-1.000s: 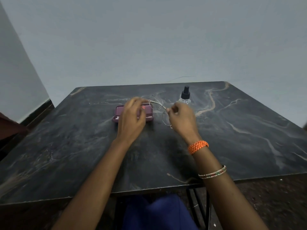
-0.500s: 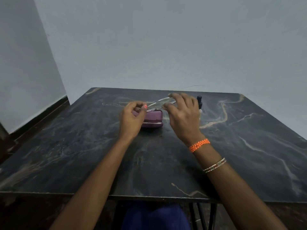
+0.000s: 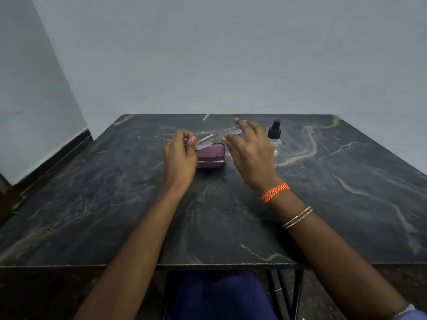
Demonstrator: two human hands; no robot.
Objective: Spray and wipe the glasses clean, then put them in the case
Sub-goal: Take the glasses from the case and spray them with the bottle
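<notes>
Head view shows a dark marble-patterned table (image 3: pixel 115 204) filling most of the scene, its far edge meeting a pale wall (image 3: pixel 208 54); a person's two forearms reach in over the near edge toward the far middle of the table. The right hand (image 3: pixel 251 153) hovers with fingers spread and fairly straight, its fingertips at the right end of the glasses (image 3: pixel 219 135), though whether they pinch the frame cannot be told; an orange braided band (image 3: pixel 275 192) and thin beaded bangles (image 3: pixel 297 217) circle that wrist. The left hand (image 3: pixel 180 155) is curled, thumb and fingers pinching the left end of the glasses. A purple case (image 3: pixel 211 155) lies closed on the table between the hands; the thin-framed glasses are held just above it. A clear spray bottle (image 3: pixel 274 139) with a black nozzle stands just right of the right hand, near the far edge.
</notes>
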